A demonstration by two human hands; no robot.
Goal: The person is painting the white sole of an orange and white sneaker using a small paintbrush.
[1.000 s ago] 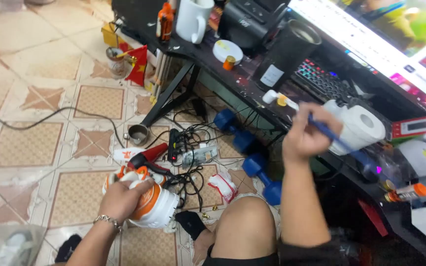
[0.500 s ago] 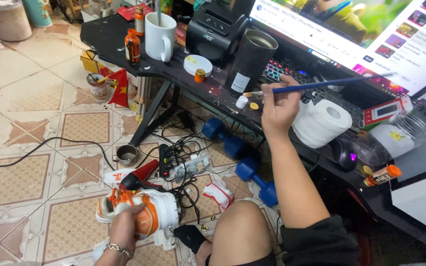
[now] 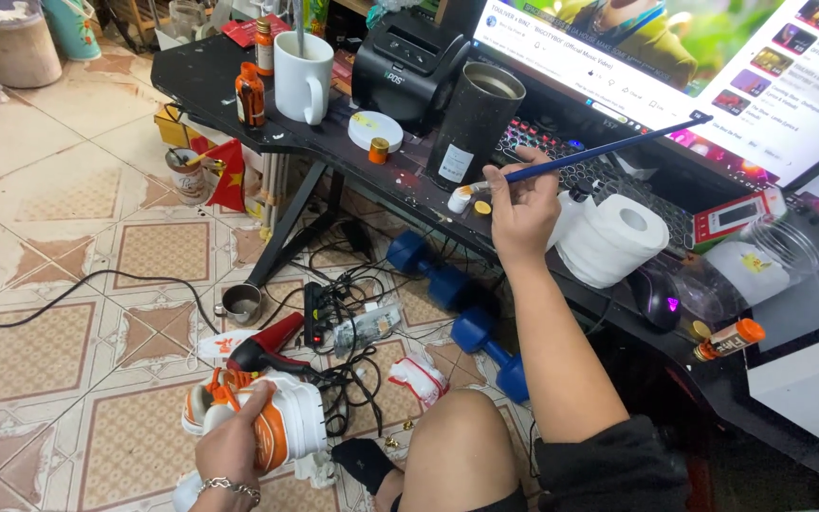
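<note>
My right hand was closed around the lower end of a blue-handled paintbrush, fingers pinched together on the shaft. The handle slanted up and to the right across the keyboard toward the monitor. The hand hovered over the front edge of the black worktop, just beside a small white bottle and near the toilet roll.

My left hand was clamped on a white and orange sneaker, held low above the tiled floor, next to a red hair dryer.

Compared with half a second earlier, the right hand sat in nearly the same place above the worktop edge, with the brush at a similar slant. The left hand had kept its grip on the sneaker, with the shoe at about the same spot by the cables.
</note>
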